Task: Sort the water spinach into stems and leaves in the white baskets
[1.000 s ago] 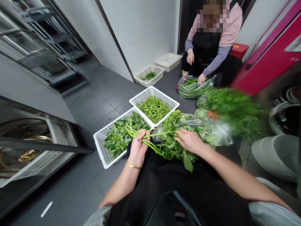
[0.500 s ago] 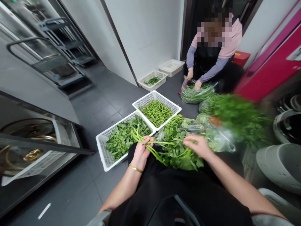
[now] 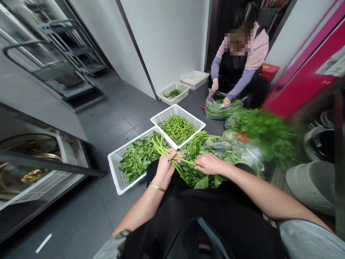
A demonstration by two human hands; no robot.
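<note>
Several green leafy stems [image 3: 177,167] lie across my lap, their cut ends pointing up to the left. My left hand [image 3: 166,166] is wrapped round the bundle. My right hand [image 3: 209,164] pinches one of these stems farther along, near the leaves [image 3: 202,182]. Just beyond my left hand stands a white basket [image 3: 114,169] of picked leaves [image 3: 140,158]. Behind it, touching at the corner, is a second white basket [image 3: 199,126] filled with cut green stems [image 3: 178,129]. More long stems [image 3: 196,142] and leaves lie past my hands.
Opposite, a co-worker [image 3: 239,68] has both hands in a plastic bag of greens [image 3: 223,109]. Bushy herbs [image 3: 265,133] and a clear bag [image 3: 250,158] lie to the right, near a pale bucket [image 3: 309,183]. Two cream baskets [image 3: 195,80] stand by the wall; a metal shelf [image 3: 88,172] is left.
My right hand has moved left, closer to my left hand, and its fingers have closed on a stem. The left hand keeps its hold on the bundle.
</note>
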